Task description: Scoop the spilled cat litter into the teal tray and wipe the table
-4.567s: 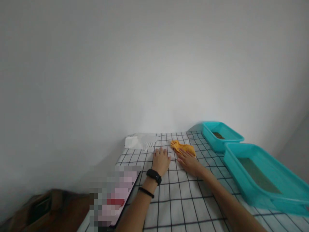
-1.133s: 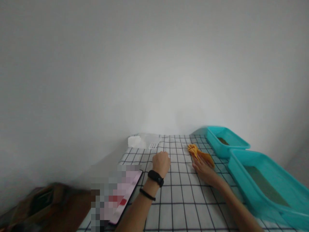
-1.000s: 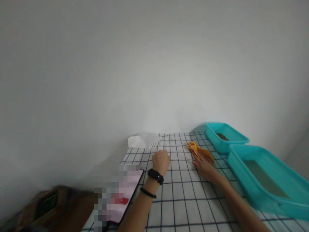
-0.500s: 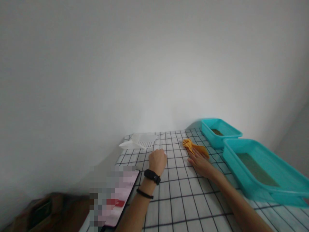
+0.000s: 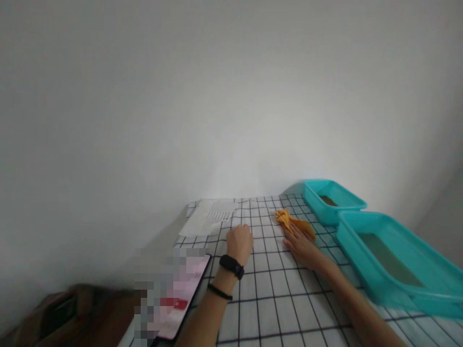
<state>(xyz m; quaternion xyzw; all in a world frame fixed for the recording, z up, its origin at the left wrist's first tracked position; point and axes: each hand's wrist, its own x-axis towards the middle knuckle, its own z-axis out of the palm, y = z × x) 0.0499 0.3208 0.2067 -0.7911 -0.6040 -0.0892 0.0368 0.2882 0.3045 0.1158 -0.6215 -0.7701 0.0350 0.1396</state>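
Note:
My right hand (image 5: 302,246) lies flat with fingers stretched out on a crumpled orange cloth (image 5: 292,222), pressing it onto the black-and-white checked tablecloth (image 5: 267,294). My left hand (image 5: 239,242) rests on the tablecloth as a closed fist, a black band on its wrist; nothing shows in it. A white slotted scoop (image 5: 209,219) lies just beyond the left hand near the table's far left corner.
Two turquoise trays with greenish grainy filling stand along the right: a small one (image 5: 334,201) at the back, a larger one (image 5: 394,262) nearer. A phone (image 5: 181,294) lies at the table's left edge. A brown object (image 5: 68,313) sits lower left. A white wall rises behind.
Since 4.6 s ago my right hand slid the orange cloth to the right, toward the trays, and my left hand closed from flat into a fist. The white scoop now lies flatter.

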